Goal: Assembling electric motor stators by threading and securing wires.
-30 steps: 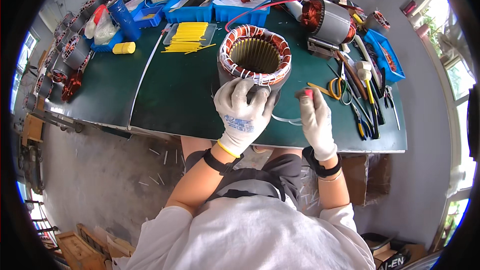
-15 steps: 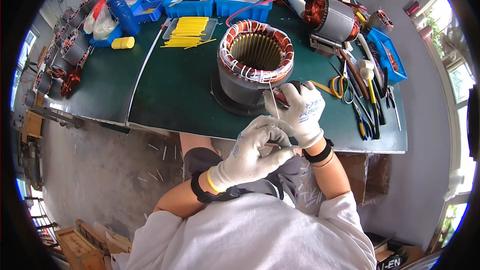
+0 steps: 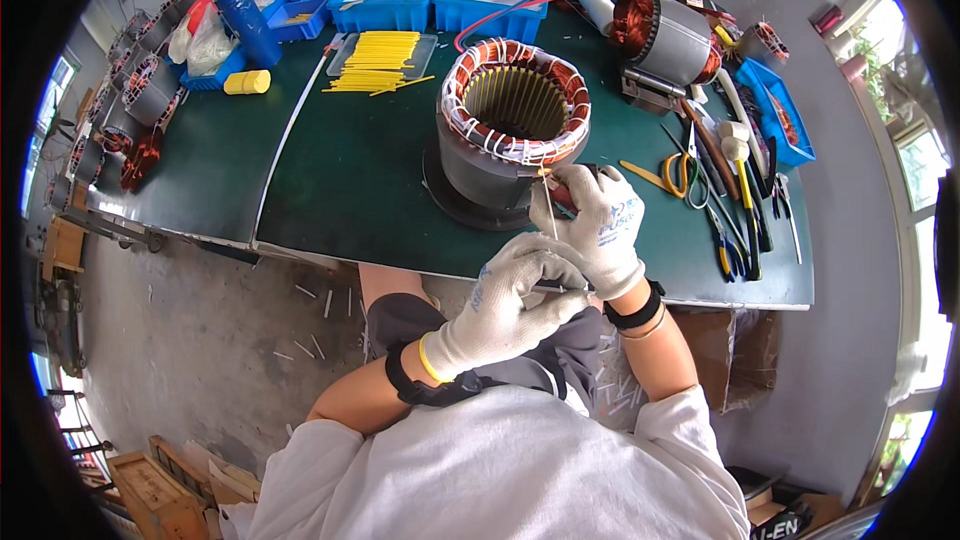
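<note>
A motor stator [image 3: 495, 175] stands upright on the bench, with copper windings [image 3: 574, 105] laced by white cord around its top ring. From the rim a white cord [image 3: 550, 205] runs down, taut, toward my left hand. My left hand [image 3: 515, 300], gloved, is closed on that cord below the bench edge, fingertips pinched. My right hand [image 3: 600, 220], also gloved, is beside the stator's lower right side. Its fingers wrap a small dark-red tool [image 3: 563, 199], mostly hidden, whose kind I cannot make out. A small orange spot shows beside the cord at the rim.
Yellow strips [image 3: 377, 62] lie in a clear tray behind left. Blue bins [image 3: 487, 16] line the back. Right of the stator are scissors [image 3: 674, 178], a yellow-handled mallet [image 3: 738, 150] and pliers [image 3: 728, 252]. Another wound stator [image 3: 672, 40] lies on its side at back right.
The orange spot at the rim beside the cord shows now and did not before. My right hand has shifted slightly; my left hand keeps its pinch on the cord.
</note>
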### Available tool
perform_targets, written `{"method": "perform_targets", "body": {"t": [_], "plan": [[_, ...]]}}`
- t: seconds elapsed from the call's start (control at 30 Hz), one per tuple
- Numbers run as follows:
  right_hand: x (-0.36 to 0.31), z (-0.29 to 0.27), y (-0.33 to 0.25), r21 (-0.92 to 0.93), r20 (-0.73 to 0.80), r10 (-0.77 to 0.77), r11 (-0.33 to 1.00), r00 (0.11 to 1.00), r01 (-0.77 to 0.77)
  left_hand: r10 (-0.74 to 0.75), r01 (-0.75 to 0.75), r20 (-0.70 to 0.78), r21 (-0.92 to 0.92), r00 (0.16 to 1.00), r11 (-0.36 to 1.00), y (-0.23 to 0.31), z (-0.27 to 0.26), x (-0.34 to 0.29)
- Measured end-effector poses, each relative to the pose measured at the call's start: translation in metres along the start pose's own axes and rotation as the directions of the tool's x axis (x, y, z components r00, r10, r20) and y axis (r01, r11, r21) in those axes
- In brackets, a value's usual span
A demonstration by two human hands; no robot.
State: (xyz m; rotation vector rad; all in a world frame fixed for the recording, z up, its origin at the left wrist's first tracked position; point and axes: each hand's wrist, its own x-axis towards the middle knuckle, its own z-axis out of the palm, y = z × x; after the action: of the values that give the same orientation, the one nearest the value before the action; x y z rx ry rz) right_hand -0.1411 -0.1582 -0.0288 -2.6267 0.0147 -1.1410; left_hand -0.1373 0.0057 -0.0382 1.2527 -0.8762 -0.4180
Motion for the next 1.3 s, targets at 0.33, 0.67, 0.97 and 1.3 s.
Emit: {"method": "perform_targets", "body": {"t": [0.33,0.67,0.97,1.3], "plan": [[-0.0047,0.0025,0.0036,-0.047,-0.025,-0.029,0.999,0.999,0.028,0.072,-0.072,-0.008,0.031,0.997,0.997,0.0018,0.0013,-0.0002],[-0.0022,0.0019,0.0007,-0.039,-0.034,-0.026,0.999,0.999,0.024,0.175,-0.175,0.005,0.111,0.985,0.978,0.0040,-0.0019,0.0029],[0.0005,0.0018,-0.0007,-0.014,-0.046,-0.012,1.000,0.999,0.011,0.087,-0.085,-0.020,0.096,0.996,0.992,0.0053,-0.0020,0.0003],[0.0022,0.0007,-0.0006,0.004,-0.070,-0.002,1.000,0.998,0.003,0.066,-0.065,-0.001,0.055,0.998,0.996,0.0015,-0.0024,-0.0023]]}}
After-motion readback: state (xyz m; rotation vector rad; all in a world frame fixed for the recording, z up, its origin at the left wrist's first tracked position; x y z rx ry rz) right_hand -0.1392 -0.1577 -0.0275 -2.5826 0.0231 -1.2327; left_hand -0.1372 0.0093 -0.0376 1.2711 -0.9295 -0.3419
